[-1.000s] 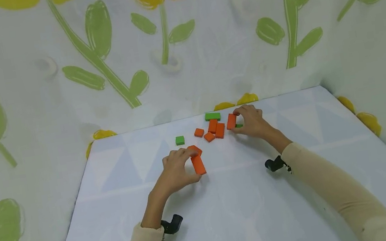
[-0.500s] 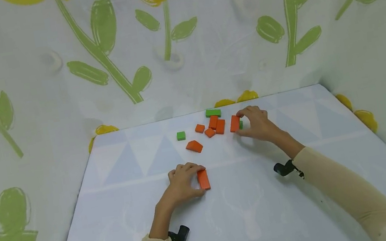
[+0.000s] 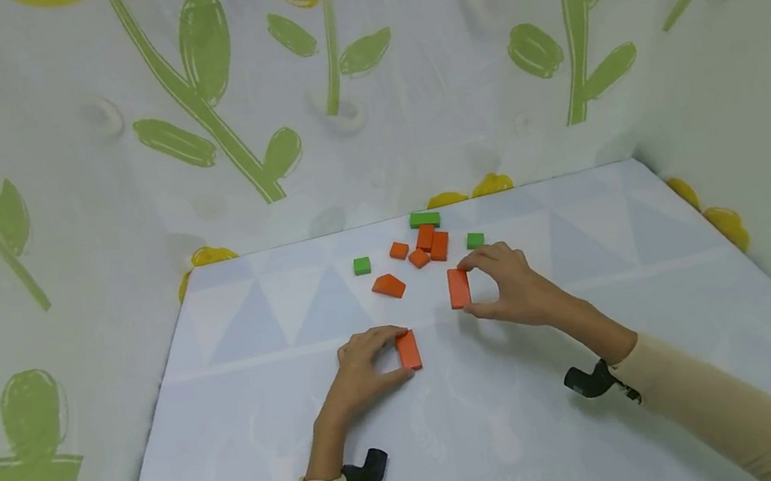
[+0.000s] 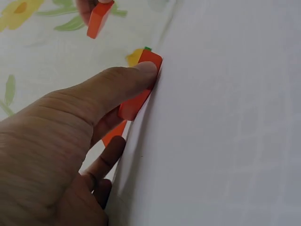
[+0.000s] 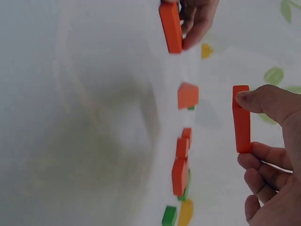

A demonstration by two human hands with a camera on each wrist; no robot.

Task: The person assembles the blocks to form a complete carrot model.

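Observation:
Between the thumb and fingers of my left hand is an orange rectangular block, pinched by its two ends near the middle of the table. In the left wrist view the thumb presses on this block. My right hand pinches a second orange block by its ends, farther back and to the right. The right wrist view shows that block held off the table. Just beyond my left hand lies an orange block with slanted sides.
Towards the back lie two small orange blocks, one left of the other. Beside them are two orange rectangular blocks. A long green block and two small green ones surround them. A flower-patterned cloth hangs behind the table.
My left hand has drawn its orange block nearer, away from the slanted one. My right hand has brought its block nearer and slightly left, uncovering a small green block.

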